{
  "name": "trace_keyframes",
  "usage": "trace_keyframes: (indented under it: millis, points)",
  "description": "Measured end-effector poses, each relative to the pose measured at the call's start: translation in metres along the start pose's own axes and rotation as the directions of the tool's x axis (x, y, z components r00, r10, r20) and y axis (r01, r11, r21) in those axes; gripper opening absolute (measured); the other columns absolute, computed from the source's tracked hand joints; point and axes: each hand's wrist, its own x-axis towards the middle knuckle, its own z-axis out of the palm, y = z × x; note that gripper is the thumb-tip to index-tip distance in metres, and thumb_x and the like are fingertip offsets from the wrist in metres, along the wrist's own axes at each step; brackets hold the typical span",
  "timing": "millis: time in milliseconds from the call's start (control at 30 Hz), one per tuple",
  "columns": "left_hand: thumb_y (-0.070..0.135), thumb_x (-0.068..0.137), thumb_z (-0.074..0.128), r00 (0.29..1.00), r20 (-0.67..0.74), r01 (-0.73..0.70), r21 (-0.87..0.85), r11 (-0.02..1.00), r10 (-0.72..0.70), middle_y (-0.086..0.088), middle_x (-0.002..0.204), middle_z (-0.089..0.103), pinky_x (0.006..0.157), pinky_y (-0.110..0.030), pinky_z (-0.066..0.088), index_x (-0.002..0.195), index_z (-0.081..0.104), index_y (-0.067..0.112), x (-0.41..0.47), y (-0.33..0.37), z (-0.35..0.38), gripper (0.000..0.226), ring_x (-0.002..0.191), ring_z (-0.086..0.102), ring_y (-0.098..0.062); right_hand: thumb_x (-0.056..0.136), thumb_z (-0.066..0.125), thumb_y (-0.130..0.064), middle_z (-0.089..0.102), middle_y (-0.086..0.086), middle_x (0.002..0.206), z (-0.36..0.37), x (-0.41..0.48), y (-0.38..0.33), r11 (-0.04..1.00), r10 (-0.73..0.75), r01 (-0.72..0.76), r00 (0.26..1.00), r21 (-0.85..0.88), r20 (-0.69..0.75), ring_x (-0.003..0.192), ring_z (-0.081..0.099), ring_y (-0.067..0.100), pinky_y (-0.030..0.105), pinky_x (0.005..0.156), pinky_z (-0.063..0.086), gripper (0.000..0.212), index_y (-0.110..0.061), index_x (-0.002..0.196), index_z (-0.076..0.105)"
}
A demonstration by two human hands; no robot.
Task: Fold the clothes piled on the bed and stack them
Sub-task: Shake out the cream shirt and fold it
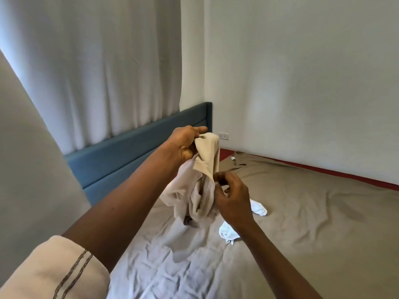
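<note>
Head view: left hand (185, 145) grips the garment (207, 156) high so it hangs over the bed (302, 203); right hand (233, 198) pinches its edge, perhaps hunting a seam.

Quick count from me: two hands (left hand (183, 143), right hand (232, 199)), one bundle (194, 190) of beige and pale fabric that might be one garment or two, two small white pieces (259, 209) on the one bed (313, 223), one tan garment (238, 161), one blue headboard (129, 152), one wall socket (223, 135).

Cream sleeve (54, 270), brown-striped cuff
</note>
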Motion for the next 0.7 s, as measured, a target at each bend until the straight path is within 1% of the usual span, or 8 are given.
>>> trace_keyframes:
  millis: [167,267,367,400,467,533,600,700]
  points:
    - [-0.011,0.1,0.046,0.995,-0.091,-0.056,-0.157,0.986,0.042,-0.022,0.115,0.066,0.075,-0.039,0.065,0.122,0.065,-0.007,0.009,0.009,-0.005,0.03,0.099,0.069,-0.031,0.079,0.062,-0.08,0.059,-0.011,0.117,0.012,-0.001,-0.025,0.977,0.139,-0.157,0.982,0.147,0.125,0.111,0.059,0.006,0.025,0.089,0.052,0.064,-0.03,0.118,0.065]
    - [-0.012,0.097,0.046,0.99,-0.107,-0.106,-0.144,0.984,0.091,-0.021,0.116,0.066,0.071,-0.034,0.064,0.122,0.066,-0.006,0.01,0.011,-0.001,0.033,0.097,0.068,-0.028,0.087,0.076,-0.039,0.071,-0.014,0.099,0.02,0.024,-0.019,0.979,0.196,-0.198,0.98,0.057,0.029,0.093,0.067,0.007,0.036,0.08,0.056,0.018,-0.034,0.103,0.068]
    - [-0.011,0.086,0.051,0.952,-0.074,-0.28,0.195,0.94,0.298,-0.011,0.12,0.069,0.083,-0.037,0.063,0.124,0.071,0.004,0.017,0.004,-0.015,0.046,0.108,0.067,-0.026,0.093,0.063,-0.017,0.074,-0.001,0.092,0.006,0.059,-0.027,0.916,0.301,-0.291,0.954,0.276,0.007,0.086,0.068,0.016,0.036,0.079,0.058,0.009,-0.021,0.1,0.068]
    - [-0.007,0.083,0.055,0.908,-0.023,-0.376,0.39,0.841,0.417,-0.005,0.121,0.071,0.089,-0.038,0.062,0.126,0.071,0.01,0.021,-0.001,-0.025,0.049,0.111,0.067,-0.022,0.096,0.059,-0.01,0.072,-0.001,0.091,-0.004,0.071,-0.035,0.906,0.304,-0.281,0.952,0.316,-0.026,0.085,0.065,0.016,0.029,0.076,0.055,0.012,-0.018,0.099,0.067]
    - [0.002,0.084,0.063,0.764,0.184,-0.522,0.739,0.426,0.618,0.005,0.118,0.073,0.095,-0.033,0.057,0.128,0.072,0.019,0.026,-0.011,-0.048,0.048,0.107,0.067,-0.013,0.1,0.052,-0.005,0.067,-0.001,0.089,-0.027,0.096,-0.048,0.869,0.361,-0.309,0.93,0.387,-0.069,0.083,0.061,0.016,0.02,0.068,0.053,0.02,-0.019,0.096,0.065]
    - [0.013,0.086,0.071,0.667,0.325,-0.548,0.824,0.146,0.671,0.008,0.1,0.077,0.085,-0.032,0.058,0.113,0.078,0.022,0.032,-0.022,-0.064,0.03,0.089,0.069,-0.009,0.102,0.051,-0.009,0.068,0.004,0.095,-0.046,0.119,-0.055,0.809,0.442,-0.397,0.897,0.433,-0.004,0.087,0.063,0.021,0.024,0.072,0.055,0.02,-0.019,0.095,0.067]
    - [0.031,0.088,0.079,0.672,0.344,-0.552,0.823,0.134,0.656,0.015,0.072,0.068,0.064,-0.024,0.05,0.082,0.074,0.025,0.028,-0.027,-0.066,0.01,0.065,0.061,-0.001,0.1,0.053,-0.018,0.071,0.011,0.106,-0.056,0.132,-0.057,0.758,0.525,-0.51,0.847,0.407,0.084,0.098,0.066,0.031,0.038,0.086,0.057,0.017,-0.018,0.095,0.07]
    - [0.051,0.096,0.067,0.8,0.251,-0.496,0.787,0.366,0.545,0.005,0.063,0.069,0.062,-0.026,0.055,0.073,0.069,0.02,0.027,-0.035,-0.058,0.039,0.06,0.066,-0.007,0.097,0.053,-0.018,0.071,0.014,0.101,-0.061,0.133,-0.064,0.686,0.607,-0.608,0.781,0.4,0.147,0.091,0.065,0.033,0.041,0.082,0.056,0.017,-0.014,0.091,0.069]
